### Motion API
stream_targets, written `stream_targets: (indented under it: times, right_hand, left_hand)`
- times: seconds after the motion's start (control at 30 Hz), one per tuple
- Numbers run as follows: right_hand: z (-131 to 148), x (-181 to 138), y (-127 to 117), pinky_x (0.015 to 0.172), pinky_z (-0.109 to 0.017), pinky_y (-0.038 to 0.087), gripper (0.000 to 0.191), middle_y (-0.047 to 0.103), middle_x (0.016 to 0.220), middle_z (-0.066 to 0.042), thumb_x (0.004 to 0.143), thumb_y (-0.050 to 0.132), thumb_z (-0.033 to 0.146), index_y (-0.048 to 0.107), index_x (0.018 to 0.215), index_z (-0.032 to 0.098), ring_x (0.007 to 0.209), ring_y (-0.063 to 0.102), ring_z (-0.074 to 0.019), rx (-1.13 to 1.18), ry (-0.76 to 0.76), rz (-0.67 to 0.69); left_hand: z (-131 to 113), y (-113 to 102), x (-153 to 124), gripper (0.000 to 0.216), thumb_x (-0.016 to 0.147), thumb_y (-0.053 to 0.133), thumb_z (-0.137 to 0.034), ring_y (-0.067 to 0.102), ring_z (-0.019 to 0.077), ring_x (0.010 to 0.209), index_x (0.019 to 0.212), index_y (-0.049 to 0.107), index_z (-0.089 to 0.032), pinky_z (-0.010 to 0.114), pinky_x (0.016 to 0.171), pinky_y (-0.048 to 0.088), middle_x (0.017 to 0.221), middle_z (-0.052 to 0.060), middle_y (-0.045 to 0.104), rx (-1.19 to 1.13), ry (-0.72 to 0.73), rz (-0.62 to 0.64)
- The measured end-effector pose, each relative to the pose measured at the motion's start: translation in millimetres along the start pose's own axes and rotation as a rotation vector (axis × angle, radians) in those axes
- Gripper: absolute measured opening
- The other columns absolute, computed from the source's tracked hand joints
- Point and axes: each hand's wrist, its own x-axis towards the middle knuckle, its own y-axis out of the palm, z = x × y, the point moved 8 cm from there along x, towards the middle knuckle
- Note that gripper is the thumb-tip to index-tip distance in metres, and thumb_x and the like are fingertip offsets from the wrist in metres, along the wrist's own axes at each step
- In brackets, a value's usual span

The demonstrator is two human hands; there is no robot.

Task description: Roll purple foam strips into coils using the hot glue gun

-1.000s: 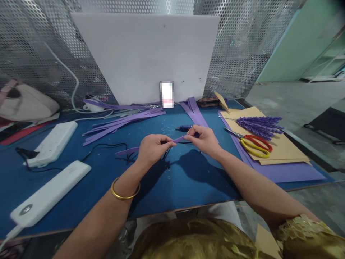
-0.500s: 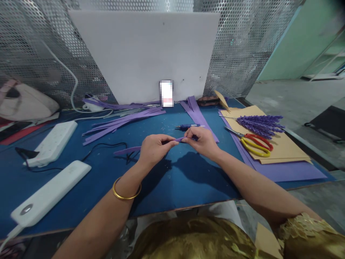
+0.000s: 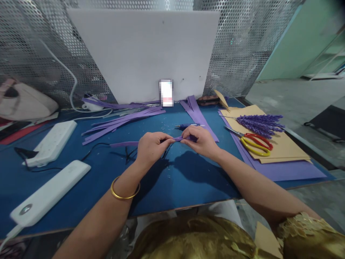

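Observation:
A narrow purple paper strip [image 3: 124, 144] runs through both hands, above the blue table. My left hand [image 3: 153, 148] pinches it between thumb and fingers, and its free end sticks out to the left. Close by on the right, my right hand [image 3: 197, 141] grips the same strip near its other end; the part inside the fingers is mostly hidden. A short stretch of strip shows between the fingertips. Just beyond my right hand lies a blue pen-like tool [image 3: 185, 126].
Purple strips [image 3: 126, 120] lie back left and more strips [image 3: 198, 115] back right. Scissors [image 3: 256, 144] and purple lavender-like stems [image 3: 260, 124] rest on brown sheets [image 3: 285, 153]. A power strip [image 3: 52, 142], a white device [image 3: 51, 194] and a black cable are at left. A phone [image 3: 166, 93] leans on the white board.
My left hand has shifted slightly left, and the gap between the hands is a bit wider. The strip's free end has risen and now reaches farther left.

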Motion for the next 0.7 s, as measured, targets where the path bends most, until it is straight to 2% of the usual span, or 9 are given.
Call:
stream_targets:
  times: [0.33, 0.7]
  right_hand:
    - [3.5, -0.7, 4.5, 0.077, -0.034, 0.045, 0.016, 0.07, 0.083, -0.003, 0.09, 0.064, 0.024, 0.058, 0.075, 0.023, 0.08, 0.064, -0.0188, 0.042, 0.02, 0.018]
    - [8.5, -2.5, 6.1, 0.077, -0.033, 0.043, 0.016, 0.07, 0.084, -0.002, 0.089, 0.067, 0.02, 0.059, 0.075, 0.022, 0.08, 0.065, -0.0172, 0.034, -0.047, 0.003]
  left_hand:
    - [-9.0, 3.8, -1.0, 0.012, 0.083, 0.072, -0.035, 0.071, 0.0202, 0.076, 0.081, 0.081, -0.028, 0.028, 0.063, 0.044, 0.084, 0.001, 0.08, 0.013, 0.044, 0.019]
    - [-7.2, 7.7, -1.7, 0.01, 0.083, 0.071, -0.03, 0.071, 0.02, 0.077, 0.083, 0.081, -0.026, 0.028, 0.067, 0.046, 0.084, 0.001, 0.08, -0.04, 0.019, 0.033]
